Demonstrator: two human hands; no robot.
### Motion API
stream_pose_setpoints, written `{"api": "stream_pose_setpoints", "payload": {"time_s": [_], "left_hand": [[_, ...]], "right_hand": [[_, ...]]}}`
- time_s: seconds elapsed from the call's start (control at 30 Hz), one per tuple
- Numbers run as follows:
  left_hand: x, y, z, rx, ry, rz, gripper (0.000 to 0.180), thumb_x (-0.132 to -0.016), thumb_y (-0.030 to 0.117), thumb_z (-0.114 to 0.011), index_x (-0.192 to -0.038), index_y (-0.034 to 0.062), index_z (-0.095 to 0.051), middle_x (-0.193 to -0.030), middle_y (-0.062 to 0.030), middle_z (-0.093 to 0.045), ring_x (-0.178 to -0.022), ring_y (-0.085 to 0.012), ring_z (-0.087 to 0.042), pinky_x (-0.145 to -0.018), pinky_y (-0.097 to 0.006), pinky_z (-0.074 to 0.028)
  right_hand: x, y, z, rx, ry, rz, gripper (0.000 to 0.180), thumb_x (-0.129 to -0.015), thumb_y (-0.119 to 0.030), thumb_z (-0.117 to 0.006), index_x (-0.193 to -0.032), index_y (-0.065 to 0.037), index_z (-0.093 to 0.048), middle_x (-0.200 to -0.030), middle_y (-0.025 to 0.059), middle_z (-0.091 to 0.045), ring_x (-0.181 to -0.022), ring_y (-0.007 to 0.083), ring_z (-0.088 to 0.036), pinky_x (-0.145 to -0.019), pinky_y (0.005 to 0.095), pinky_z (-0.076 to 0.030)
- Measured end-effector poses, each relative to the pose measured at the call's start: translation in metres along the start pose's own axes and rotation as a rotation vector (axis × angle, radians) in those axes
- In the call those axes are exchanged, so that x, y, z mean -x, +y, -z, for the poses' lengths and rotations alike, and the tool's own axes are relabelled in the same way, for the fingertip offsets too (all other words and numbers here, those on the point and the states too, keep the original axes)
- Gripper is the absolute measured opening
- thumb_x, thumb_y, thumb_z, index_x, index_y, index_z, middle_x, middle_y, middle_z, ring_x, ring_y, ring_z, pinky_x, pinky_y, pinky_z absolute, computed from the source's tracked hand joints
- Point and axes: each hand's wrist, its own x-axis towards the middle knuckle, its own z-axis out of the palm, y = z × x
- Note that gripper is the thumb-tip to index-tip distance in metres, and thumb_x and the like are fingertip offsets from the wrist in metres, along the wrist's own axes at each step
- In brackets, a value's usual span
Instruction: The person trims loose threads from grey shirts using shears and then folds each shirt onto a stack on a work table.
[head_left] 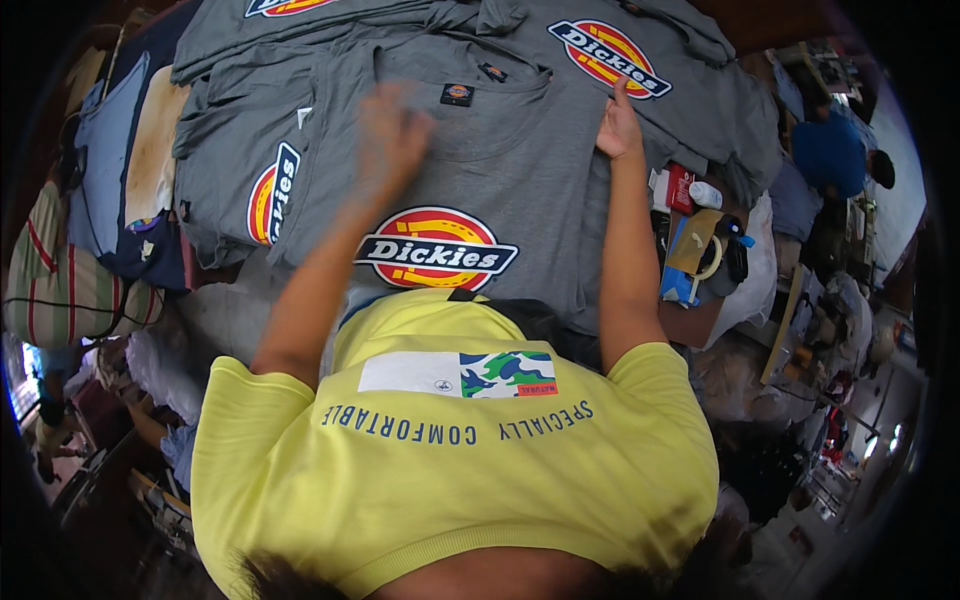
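A grey T-shirt lies spread in front of me, its neck opening at the far end. On its front, close to my body, is a red and yellow oval print with a dark band. My left hand is over the shirt, left of the neckline; motion smears its fingers, so their hold cannot be told. My right hand rests at the shirt's right side, with one finger stretched away from me and the others partly hidden. No object shows in it. A small dark label sits inside the neckline.
More grey printed shirts lie left, right and beyond. At right are a tape roll, a red box and a white bottle. A striped bundle stands at left. Another person in blue is at far right.
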Motion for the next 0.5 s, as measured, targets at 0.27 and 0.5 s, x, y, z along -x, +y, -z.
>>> {"api": "stream_pose_setpoints", "payload": {"time_s": [0.27, 0.5], "left_hand": [[-0.063, -0.151, 0.025, -0.051, -0.159, 0.677, 0.075, -0.062, 0.049, -0.073, -0.108, -0.0066, -0.049, -0.094, -0.0164, -0.058, -0.090, -0.0251, -0.056, -0.076, -0.033, -0.045], [-0.079, -0.156, 0.055, 0.184, -0.500, 0.842, 0.069, -0.064, 0.045, -0.072, -0.104, -0.0084, -0.052, -0.103, -0.0197, -0.057, -0.095, -0.0258, -0.056, -0.080, -0.033, -0.044]], "right_hand": [[0.001, 0.001, -0.009, 0.030, -0.014, 0.003, 0.071, -0.082, -0.055, -0.043, -0.125, 0.001, -0.036, -0.124, 0.0138, -0.046, -0.117, 0.0255, -0.042, -0.098, 0.0405, -0.034], [0.004, -0.004, -0.004, -0.009, -0.033, -0.030, 0.070, -0.083, -0.054, -0.042, -0.126, 0.000, -0.036, -0.125, 0.0127, -0.046, -0.117, 0.0235, -0.042, -0.098, 0.0400, -0.034]]}}
